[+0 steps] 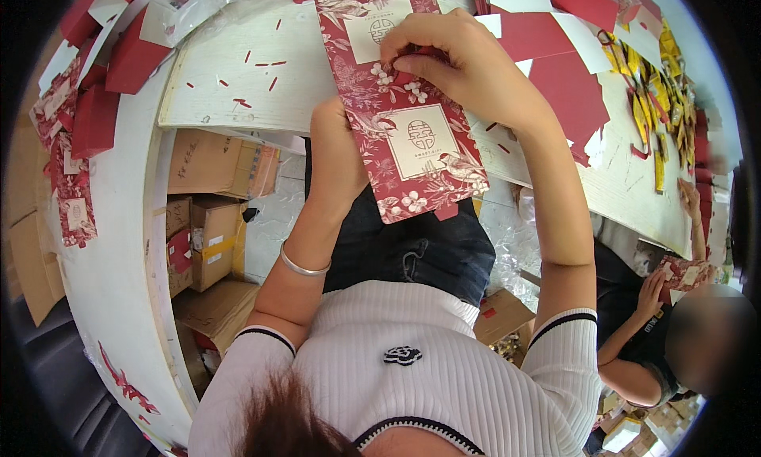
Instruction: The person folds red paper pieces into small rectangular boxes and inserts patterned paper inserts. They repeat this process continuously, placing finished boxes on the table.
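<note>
Head view: the left hand grips a red card, fingers hidden; the right hand curls over it, whether pinching I cannot tell.

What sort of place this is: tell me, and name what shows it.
Probably a packaging workshop: red card pieces on a white worktable, cardboard boxes beneath it, and a co-worker's hand on a patterned red piece.

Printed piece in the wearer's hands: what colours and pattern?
The printed piece is red with a cream flower-and-bird pattern; best view: head.
</note>
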{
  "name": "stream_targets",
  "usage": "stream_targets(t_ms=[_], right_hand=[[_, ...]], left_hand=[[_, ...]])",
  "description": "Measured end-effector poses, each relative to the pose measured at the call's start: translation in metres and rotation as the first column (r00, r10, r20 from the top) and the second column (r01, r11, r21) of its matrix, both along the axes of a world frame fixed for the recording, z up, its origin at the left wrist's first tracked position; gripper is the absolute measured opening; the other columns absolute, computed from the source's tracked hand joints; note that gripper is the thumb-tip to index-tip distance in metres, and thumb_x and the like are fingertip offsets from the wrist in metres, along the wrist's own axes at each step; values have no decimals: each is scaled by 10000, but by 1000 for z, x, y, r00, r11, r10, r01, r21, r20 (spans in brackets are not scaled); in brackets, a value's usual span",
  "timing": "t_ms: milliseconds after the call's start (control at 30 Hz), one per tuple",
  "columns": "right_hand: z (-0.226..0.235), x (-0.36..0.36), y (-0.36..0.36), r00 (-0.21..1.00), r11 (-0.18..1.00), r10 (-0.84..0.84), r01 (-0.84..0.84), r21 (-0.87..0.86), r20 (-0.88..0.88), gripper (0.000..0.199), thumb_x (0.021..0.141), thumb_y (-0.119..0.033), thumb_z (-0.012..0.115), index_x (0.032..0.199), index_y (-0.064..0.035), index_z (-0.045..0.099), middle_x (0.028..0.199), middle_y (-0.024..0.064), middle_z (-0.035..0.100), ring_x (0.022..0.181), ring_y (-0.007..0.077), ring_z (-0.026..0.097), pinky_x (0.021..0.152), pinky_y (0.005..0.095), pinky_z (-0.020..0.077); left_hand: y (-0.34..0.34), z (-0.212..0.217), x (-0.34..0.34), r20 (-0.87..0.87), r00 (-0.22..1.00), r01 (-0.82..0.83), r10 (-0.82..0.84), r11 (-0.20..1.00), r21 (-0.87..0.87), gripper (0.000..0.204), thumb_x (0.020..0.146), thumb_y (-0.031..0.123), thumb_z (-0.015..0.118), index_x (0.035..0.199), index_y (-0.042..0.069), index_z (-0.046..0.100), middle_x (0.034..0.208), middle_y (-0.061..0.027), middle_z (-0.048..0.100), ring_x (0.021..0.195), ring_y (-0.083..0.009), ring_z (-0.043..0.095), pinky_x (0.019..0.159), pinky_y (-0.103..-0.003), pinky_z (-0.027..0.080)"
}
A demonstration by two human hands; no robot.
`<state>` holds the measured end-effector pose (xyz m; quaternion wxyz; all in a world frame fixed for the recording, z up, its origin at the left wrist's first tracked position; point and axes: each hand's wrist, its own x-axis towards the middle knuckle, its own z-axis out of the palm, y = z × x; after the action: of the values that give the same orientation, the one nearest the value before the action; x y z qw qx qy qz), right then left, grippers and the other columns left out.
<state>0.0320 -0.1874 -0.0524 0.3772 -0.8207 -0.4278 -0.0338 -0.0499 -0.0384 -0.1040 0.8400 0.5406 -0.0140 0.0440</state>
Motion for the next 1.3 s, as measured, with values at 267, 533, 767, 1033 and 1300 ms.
stream_targets(t_ms=[267, 533, 767, 1033, 1300], right_hand=[[8, -5, 4, 929, 964, -103, 181, 193, -356, 121, 759, -73, 644, 842, -4, 590, 650, 9, 549, 567, 55, 480, 536, 205, 414], [19, -14, 13, 984, 910, 70, 5, 414, -165, 84, 781, -59, 630, 808, 12, 593, 662, 11, 561, 577, 36, 546, 462, 176, 413], [35, -32, 15, 464, 494, 569, 467, 733, -679, 485, 819, -294, 603, 1176, -23, 418, 1031, 124, 550, 846, 156, 584, 749, 270, 435], [26, -88, -32, 902, 945, 57, 89, 314, -429, 925, 655, -249, 746, 1365, -96, 172, 1311, 151, 305, 1135, 233, 391, 902, 343, 376], [69, -10, -208, 737, 233, -100, 670, 705, -668, 698, 871, -442, 424, 1311, 30, 159, 1257, 278, 349, 1122, 297, 442, 971, 426, 357]], left_hand=[[6, -4, 2, 43, 999, 4, -19, 943, 332, 122, 734, -4, 574, 848, -40, 593, 786, -88, 643, 704, -97, 573, 613, -263, 456], [50, 36, 14, 707, 685, -657, -177, 269, 704, 432, 677, 117, 689, 1038, 48, 462, 1172, -193, 440, 1125, -284, 422, 955, -387, 331], [72, 57, -2, 410, 912, -222, -7, 832, 508, 195, 825, 128, 560, 929, -27, 504, 885, -152, 587, 851, -190, 566, 845, -352, 424], [48, 55, 7, 22, 999, -36, 31, 943, 331, 231, 883, 124, 486, 1045, -37, 520, 980, -100, 582, 857, -134, 549, 757, -249, 425], [17, 54, 7, 47, 977, 185, -208, 937, 297, 431, 920, 345, 381, 1111, -24, 496, 1035, -170, 573, 983, -222, 552, 874, -331, 415]])
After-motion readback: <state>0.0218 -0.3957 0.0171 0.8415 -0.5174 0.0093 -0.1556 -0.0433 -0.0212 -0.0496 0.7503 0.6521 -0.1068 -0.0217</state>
